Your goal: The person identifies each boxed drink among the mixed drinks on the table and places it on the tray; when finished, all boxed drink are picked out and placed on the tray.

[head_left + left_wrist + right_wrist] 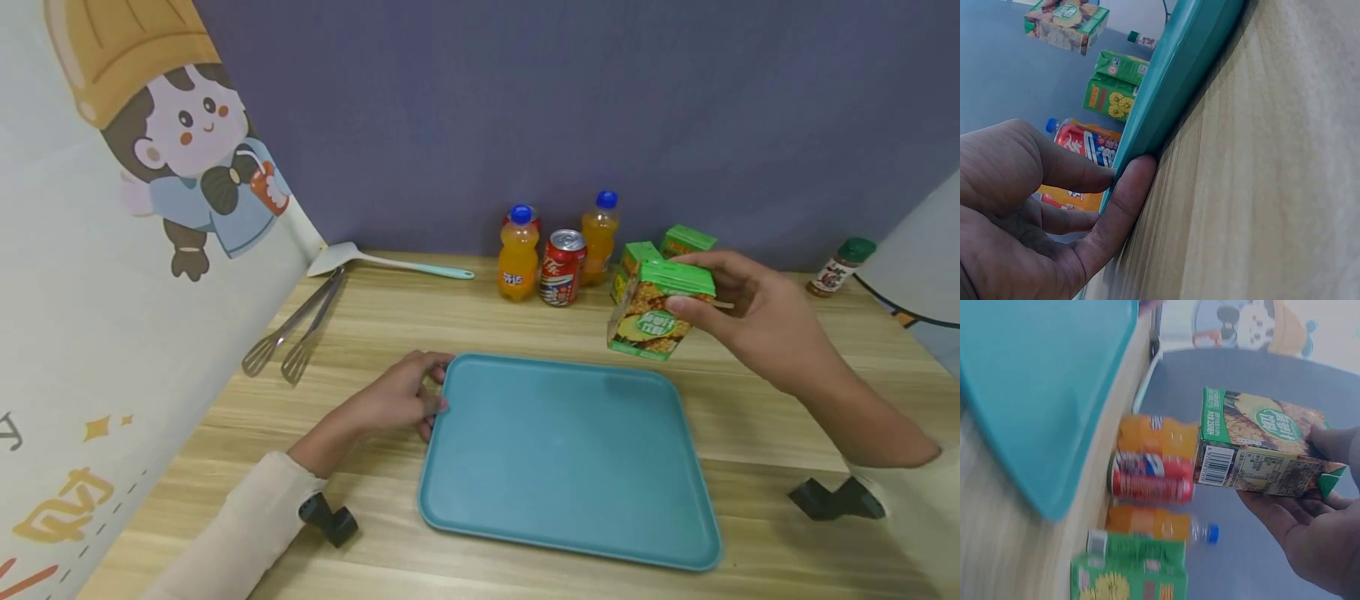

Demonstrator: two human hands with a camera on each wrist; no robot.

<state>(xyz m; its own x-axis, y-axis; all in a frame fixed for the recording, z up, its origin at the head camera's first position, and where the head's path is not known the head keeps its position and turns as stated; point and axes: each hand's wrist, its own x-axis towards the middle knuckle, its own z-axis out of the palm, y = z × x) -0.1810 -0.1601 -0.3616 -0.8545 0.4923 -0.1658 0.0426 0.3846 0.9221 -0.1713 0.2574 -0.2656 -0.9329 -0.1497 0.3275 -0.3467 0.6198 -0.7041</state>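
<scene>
My right hand (772, 321) grips a green and brown juice carton (656, 312) near its top, thumb on the front face and fingers behind. The carton is held in the air beyond the tray's far right corner; the right wrist view shows its barcode end and side. My left hand (401, 396) pinches the left rim of the blue tray (562, 458), which lies on the wooden table. In the left wrist view, the left hand's thumb and fingers (1132, 187) press the tray's edge (1154, 100) from both sides. Nothing lies on the tray's surface.
Along the back stand orange soda bottles (517, 258) (600, 237), a red can (562, 267) with another red top behind, and green drink cartons (686, 240). A spatula (405, 265) and metal tongs (300, 325) lie at left; a green-capped jar (840, 267) stands at right.
</scene>
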